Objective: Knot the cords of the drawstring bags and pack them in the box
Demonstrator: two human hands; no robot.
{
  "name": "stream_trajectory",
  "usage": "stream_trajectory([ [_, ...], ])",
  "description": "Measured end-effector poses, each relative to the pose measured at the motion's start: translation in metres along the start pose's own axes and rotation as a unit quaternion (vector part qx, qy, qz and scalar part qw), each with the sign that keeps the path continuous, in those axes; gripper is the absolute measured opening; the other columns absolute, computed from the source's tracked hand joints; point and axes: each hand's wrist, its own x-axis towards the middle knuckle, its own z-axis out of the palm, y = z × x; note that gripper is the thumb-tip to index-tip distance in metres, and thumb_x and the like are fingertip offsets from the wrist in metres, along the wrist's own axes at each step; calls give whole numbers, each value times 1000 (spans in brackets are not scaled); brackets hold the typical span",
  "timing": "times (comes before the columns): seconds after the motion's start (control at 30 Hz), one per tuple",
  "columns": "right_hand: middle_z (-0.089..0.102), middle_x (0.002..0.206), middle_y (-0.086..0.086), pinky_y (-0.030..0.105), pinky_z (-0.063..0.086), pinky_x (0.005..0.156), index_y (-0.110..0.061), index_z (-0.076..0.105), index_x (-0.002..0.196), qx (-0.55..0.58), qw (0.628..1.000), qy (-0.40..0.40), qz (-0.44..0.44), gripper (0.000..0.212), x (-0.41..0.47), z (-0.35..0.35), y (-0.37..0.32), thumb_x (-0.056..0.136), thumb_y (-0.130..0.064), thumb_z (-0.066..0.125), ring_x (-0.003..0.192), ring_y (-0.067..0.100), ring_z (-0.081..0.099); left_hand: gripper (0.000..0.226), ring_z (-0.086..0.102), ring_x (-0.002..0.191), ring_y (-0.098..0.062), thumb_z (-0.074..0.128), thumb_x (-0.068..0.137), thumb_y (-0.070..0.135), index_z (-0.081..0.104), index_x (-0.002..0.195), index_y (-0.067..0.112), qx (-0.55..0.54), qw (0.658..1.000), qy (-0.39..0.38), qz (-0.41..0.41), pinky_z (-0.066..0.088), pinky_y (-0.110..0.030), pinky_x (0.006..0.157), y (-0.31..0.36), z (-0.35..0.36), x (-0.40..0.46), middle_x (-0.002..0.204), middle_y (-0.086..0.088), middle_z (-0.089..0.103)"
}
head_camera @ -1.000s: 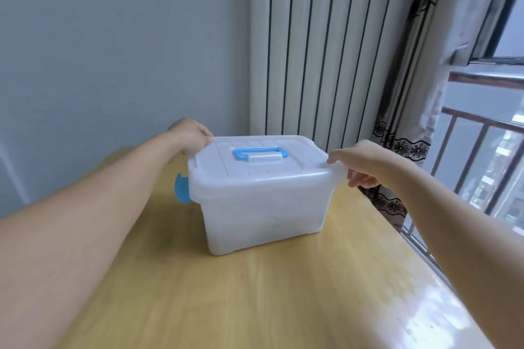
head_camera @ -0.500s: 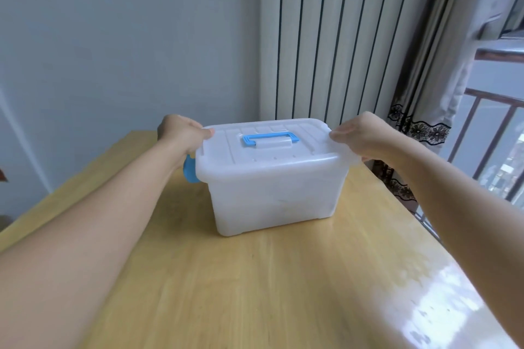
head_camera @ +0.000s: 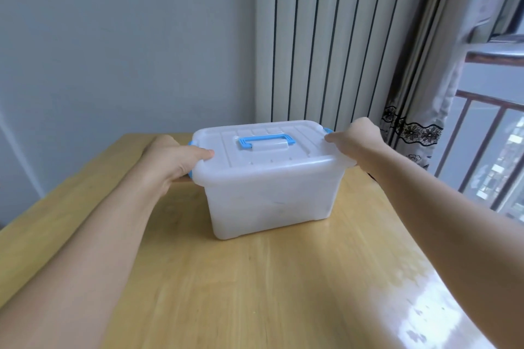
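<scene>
A cloudy white plastic box [head_camera: 269, 201] with its lid [head_camera: 283, 156] on and a blue carry handle [head_camera: 265, 141] stands on the wooden table [head_camera: 255, 292]. My left hand [head_camera: 175, 160] grips the box's left end, thumb on the lid, fingers curled under the rim by the blue latch [head_camera: 192, 144]. My right hand [head_camera: 357, 136] grips the right end at the other blue latch [head_camera: 328, 131], thumb on the lid. What lies inside is only a pale blur; no drawstring bags show.
A white radiator [head_camera: 326, 37] stands behind the box against the grey wall. A patterned curtain [head_camera: 411, 122] hangs at the right, beside a window with a railing [head_camera: 482, 136]. The table's right edge runs close to the window.
The view has shifted, so the box sits more central. Both hands have settled onto the box's ends; the right latch now shows and the left thumb lies further onto the lid.
</scene>
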Motion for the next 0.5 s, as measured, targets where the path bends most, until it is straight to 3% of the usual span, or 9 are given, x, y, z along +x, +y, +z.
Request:
stream_trajectory([
  [0.07, 58, 82, 10, 28, 39, 49, -7, 48, 75, -43, 998, 24, -27, 31, 1, 1, 1, 86, -22, 72, 63, 24, 53, 32, 68, 66, -22, 79, 80, 27, 66, 94, 2, 90, 995, 38, 14, 43, -23, 47, 9, 3, 1, 90, -9, 70],
  [0.13, 52, 73, 8, 28, 36, 49, -7, 45, 71, -91, 994, 40, -55, 33, 1, 1, 1, 89, -20, 69, 58, 21, 47, 24, 54, 60, -23, 69, 84, 26, 57, 79, 6, 224, 970, 88, 44, 34, -25, 48, 17, 7, 3, 77, -7, 61],
  [0.2, 48, 70, 7, 28, 33, 47, -7, 43, 68, -138, 985, 51, -86, 35, 0, 1, 0, 91, -19, 67, 57, 21, 44, 23, 44, 57, -22, 59, 88, 18, 48, 71, 7, 290, 948, 112, 63, 29, -26, 47, 23, 13, 2, 72, -7, 51],
  [0.4, 49, 68, 7, 27, 32, 47, -7, 44, 67, -248, 957, 61, -140, 32, -3, -2, -7, 92, -17, 61, 56, 22, 44, 18, 47, 69, -28, 48, 90, 6, 48, 73, 3, 307, 940, 117, 89, 29, -30, 48, 31, 23, 8, 82, -12, 50],
  [0.5, 58, 71, 8, 30, 51, 53, -7, 51, 73, -241, 963, 23, -113, 25, -6, -7, -11, 92, -20, 60, 55, 26, 61, 26, 42, 60, -24, 49, 91, 10, 42, 67, 6, 280, 952, 90, 87, 27, -28, 48, 31, 18, 15, 74, -8, 45],
])
